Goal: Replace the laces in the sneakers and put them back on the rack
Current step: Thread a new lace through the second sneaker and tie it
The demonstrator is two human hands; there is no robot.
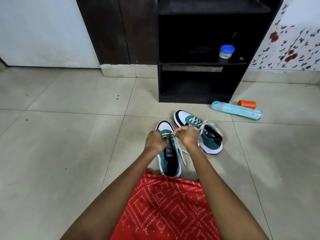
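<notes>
At frame centre, our left hand (155, 141) and right hand (188, 135) pinch the lace (181, 153), fingers curled, over the near sneaker (170, 163); second sneaker (210, 139) just right, rack (199, 63) beyond.

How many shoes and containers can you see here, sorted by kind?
Sneakers: 2, near sneaker, far sneaker
Jars: 1, blue-lidded jar
Bottles: 1, teal bottle
Other containers: 1, orange container
Total: 5
</notes>
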